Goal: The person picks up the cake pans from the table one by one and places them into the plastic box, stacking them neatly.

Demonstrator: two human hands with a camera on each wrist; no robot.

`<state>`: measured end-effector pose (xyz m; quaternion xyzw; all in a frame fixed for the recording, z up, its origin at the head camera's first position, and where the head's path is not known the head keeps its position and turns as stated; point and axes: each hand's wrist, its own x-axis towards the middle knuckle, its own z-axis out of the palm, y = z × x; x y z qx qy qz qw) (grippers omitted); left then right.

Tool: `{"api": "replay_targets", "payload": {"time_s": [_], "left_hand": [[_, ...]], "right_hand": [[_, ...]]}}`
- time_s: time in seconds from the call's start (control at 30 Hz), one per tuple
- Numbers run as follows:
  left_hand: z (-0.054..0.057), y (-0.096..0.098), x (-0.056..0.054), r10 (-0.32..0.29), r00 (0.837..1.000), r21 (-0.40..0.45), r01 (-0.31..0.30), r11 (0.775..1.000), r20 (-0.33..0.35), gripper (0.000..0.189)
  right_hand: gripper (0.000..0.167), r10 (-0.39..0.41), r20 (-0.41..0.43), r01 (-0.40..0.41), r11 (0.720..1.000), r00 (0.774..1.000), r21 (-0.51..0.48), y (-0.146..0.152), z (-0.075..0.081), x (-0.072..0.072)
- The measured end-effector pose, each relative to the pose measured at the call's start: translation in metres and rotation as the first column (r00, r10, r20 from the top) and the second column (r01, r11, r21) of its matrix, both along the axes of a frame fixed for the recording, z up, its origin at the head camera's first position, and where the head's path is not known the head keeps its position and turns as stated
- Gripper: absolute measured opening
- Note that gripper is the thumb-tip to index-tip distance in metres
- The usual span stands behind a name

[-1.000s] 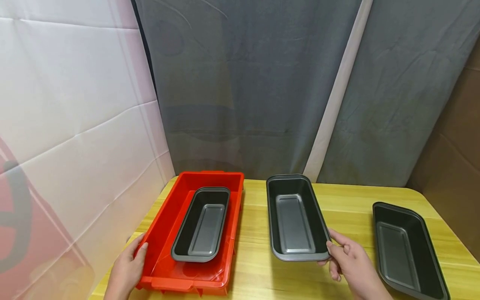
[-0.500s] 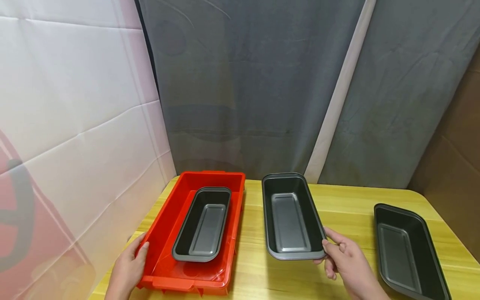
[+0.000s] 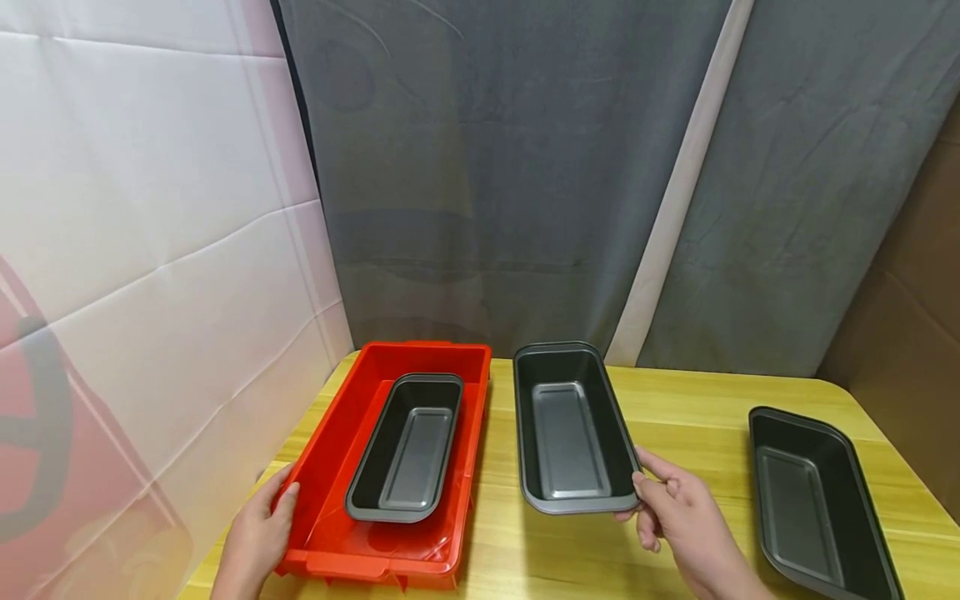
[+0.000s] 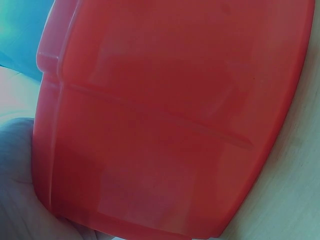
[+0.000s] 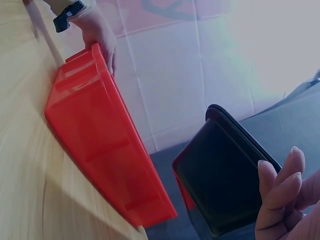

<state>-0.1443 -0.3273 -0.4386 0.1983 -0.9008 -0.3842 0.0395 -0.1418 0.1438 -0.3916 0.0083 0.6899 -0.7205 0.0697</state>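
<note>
My left hand grips the left wall of a red plastic bin, thumb over the rim. Inside that bin lies a dark grey loaf pan. My right hand pinches the near right corner of a second loaf pan, which it holds above the table to the right of the bin. In the right wrist view the dark outer side of this held loaf pan faces the camera, raised off the tabletop. The left wrist view is mostly filled by the outer wall of the red bin.
A third loaf pan stands on the wooden table at the right. A white fabric panel rises at the left, a grey curtain at the back, and a brown panel on the right.
My right hand has carried the held loaf pan a little to the left, toward the red bin, and slightly up. The left hand, the bin and the other pans have stayed in place.
</note>
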Motion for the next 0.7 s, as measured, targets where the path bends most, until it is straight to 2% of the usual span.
{"api": "replay_targets", "payload": {"time_s": [0.17, 0.7], "left_hand": [[0.0, 0.0, 0.0, 0.006, 1.0, 0.01, -0.006, 1.0, 0.005, 0.056], [0.0, 0.0, 0.002, -0.007, 1.0, -0.001, 0.007, 1.0, -0.023, 0.056]], "right_hand": [[0.051, 0.004, 0.011, -0.004, 1.0, 1.0, -0.006, -0.004, 0.003, -0.001], [0.051, 0.052, -0.049, -0.054, 0.997, 0.997, -0.047, -0.014, 0.005, -0.005]]}}
